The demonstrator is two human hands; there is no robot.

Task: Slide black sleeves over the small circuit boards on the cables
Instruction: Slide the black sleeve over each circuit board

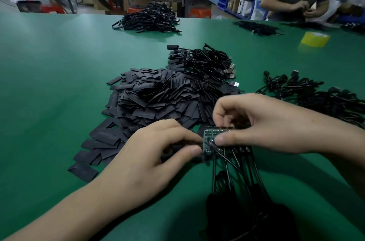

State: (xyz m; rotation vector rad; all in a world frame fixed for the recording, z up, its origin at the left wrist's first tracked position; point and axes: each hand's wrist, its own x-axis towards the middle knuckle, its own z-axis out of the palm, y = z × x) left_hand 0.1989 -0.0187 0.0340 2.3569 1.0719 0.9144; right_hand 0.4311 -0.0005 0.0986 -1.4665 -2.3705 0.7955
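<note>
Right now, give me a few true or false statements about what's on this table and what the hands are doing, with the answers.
The right hand holds circuit boards with cables. True.
The left hand lies flat and empty. False: it pinches a black sleeve.
The table is blue. False: it is green.
A yellow tape roll sits at the far right. True.

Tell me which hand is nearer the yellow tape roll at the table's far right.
Right. The right hand, pinching the circuit boards, is on the person's side of the yellow tape roll and to its left; the left hand, pinching a black sleeve, lies further left.
</note>
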